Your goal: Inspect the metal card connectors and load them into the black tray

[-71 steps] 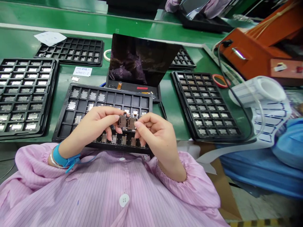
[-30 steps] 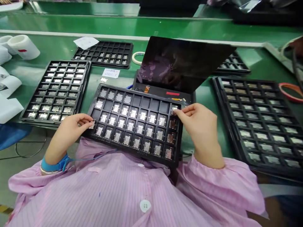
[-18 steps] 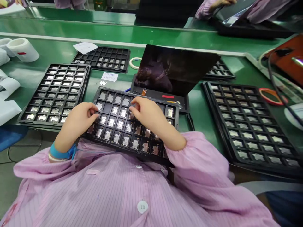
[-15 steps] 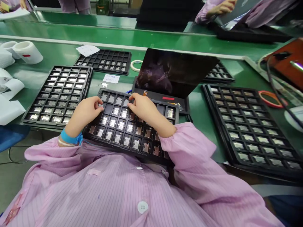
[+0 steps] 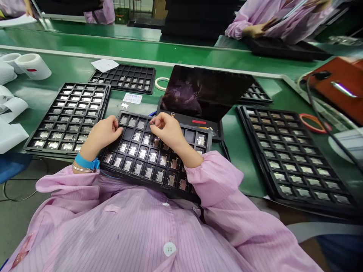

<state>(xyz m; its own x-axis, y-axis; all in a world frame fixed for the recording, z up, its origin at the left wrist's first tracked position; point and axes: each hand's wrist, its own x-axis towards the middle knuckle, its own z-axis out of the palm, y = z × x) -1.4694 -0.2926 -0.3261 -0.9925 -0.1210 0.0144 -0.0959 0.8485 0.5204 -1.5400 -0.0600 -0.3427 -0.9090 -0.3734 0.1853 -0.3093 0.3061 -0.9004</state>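
Note:
A black compartment tray [image 5: 198, 133] of small metal parts lies at the table's near edge, against my body. My left hand [image 5: 102, 132] curls over its upper left corner, fingers pinched together near a part in the second row. Over the top row, my right hand [image 5: 166, 128] is also curled, thumb and fingertips pinched on something small that I cannot make out. Both sleeves are pink; a blue strap [image 5: 85, 163] circles my left wrist.
A full tray [image 5: 70, 115] sits left, another [image 5: 286, 151] right, a part-filled one [image 5: 124, 77] behind. A propped dark screen [image 5: 207, 90] stands just past my tray. Tape rolls [image 5: 31, 66], a red ring [image 5: 313, 122], cables and an orange box [image 5: 340, 88] lie around. Another person's sleeves [image 5: 263, 22] work across the belt.
My hands, first together holding parts, spread to the tray's left and right ends, then came in over its upper left rows. The view has tilted up a little.

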